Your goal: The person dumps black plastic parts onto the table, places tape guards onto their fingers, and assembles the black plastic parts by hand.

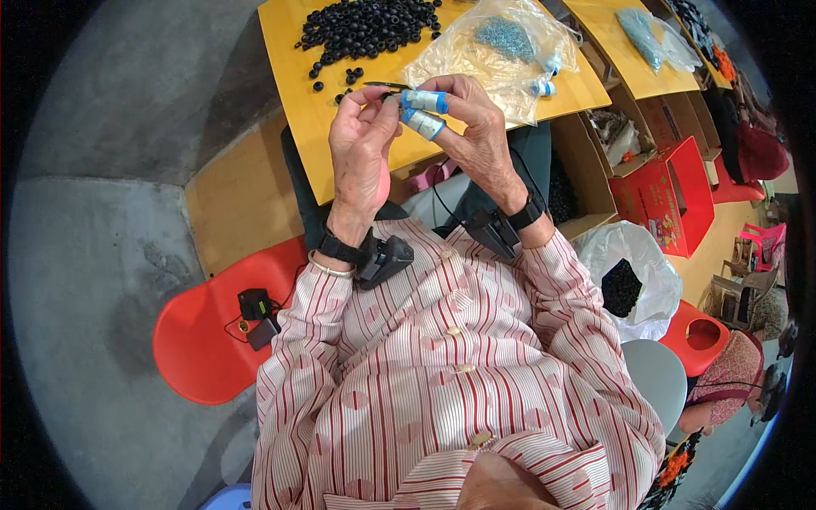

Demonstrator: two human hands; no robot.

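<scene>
My left hand (364, 144) is closed in a pinch above the front of the yellow table (310, 161), its fingertips around a small black bead (388, 97). Opposite it, my right hand (474, 123) is also closed, with blue-and-white tape (425, 103) wrapped round two fingers. The two sets of fingertips meet at the bead. A thin black pointed piece (384, 84) shows just beyond them; whether the right fingers grip it cannot be made out. Many loose black beads (370, 25) with holes lie heaped behind my hands, with several strays nearer.
A clear plastic bag (463, 59) holding small blue pieces (506, 38) lies on the table's right. Cardboard boxes and a red box (667, 200) stand to the right, near a white bag (659, 272) of black pieces. A red stool (200, 340) carries small black devices. Other people are at far right.
</scene>
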